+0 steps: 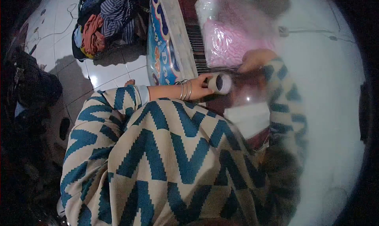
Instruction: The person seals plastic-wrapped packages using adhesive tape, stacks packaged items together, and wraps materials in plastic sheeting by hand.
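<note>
My left hand (201, 87), with bangles at its wrist, is closed around a roll of tape (225, 84) with a cardboard core. Just to the right, my right hand (257, 59) reaches in beside a pink bundle (224, 44) wrapped in clear shiny plastic. Haze over that side of the view blurs its fingers, so what they hold, if anything, is unclear. A folded white sheet (249, 116) lies below both hands on a dark reddish surface (215, 104).
A blue printed plastic package (161, 48) stands left of the pink bundle. Farther left, a heap of clothes (114, 20) fills a container on the tiled floor (106, 74). A cord (308, 31) runs across the pale area at right.
</note>
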A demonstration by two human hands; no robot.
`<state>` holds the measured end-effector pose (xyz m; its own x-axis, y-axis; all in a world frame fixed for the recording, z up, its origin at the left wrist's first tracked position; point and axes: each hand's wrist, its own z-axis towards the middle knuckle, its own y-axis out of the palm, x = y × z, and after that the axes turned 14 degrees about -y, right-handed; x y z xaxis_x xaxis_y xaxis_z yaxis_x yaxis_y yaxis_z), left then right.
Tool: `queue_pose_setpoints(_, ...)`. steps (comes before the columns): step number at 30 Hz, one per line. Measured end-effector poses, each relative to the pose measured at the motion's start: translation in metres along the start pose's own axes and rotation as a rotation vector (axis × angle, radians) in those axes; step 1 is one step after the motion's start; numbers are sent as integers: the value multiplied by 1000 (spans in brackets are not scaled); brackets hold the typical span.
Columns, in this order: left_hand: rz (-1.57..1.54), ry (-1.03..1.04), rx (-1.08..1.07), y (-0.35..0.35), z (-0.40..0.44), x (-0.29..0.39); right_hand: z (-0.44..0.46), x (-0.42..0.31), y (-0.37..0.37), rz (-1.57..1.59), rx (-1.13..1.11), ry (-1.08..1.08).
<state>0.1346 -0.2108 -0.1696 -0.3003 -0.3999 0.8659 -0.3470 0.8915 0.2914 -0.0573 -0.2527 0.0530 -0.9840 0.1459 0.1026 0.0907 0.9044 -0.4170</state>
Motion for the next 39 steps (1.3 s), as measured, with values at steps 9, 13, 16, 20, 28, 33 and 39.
queue_pose_setpoints(9, 534, 332, 103, 1, -7, 19, 8, -11, -6, -67, 34, -63)
queue_pose_setpoints(13, 823, 229, -43, 2, -12, 32, 9, -17, -3, -90, 29, -38)
queue_pose_setpoints(16, 868, 296, -19, 6, -3, 23, 8, -21, -5, -97, 14, -30)
queue_pose_setpoints(20, 894, 271, -41, 11, -1, 22, 4, -30, -6, -98, -17, -8)
queue_pose_setpoints(28, 1001, 430, 30, 16, 0, 25, 5, -33, -4, -159, 26, -37)
queue_pose_setpoints(33, 1056, 388, 43, 20, -3, 34, 1, -38, -4, -135, 33, 3)
queue_pose_setpoints(39, 1072, 364, 59, 22, -5, 36, 8, -27, 1, -157, 47, -45)
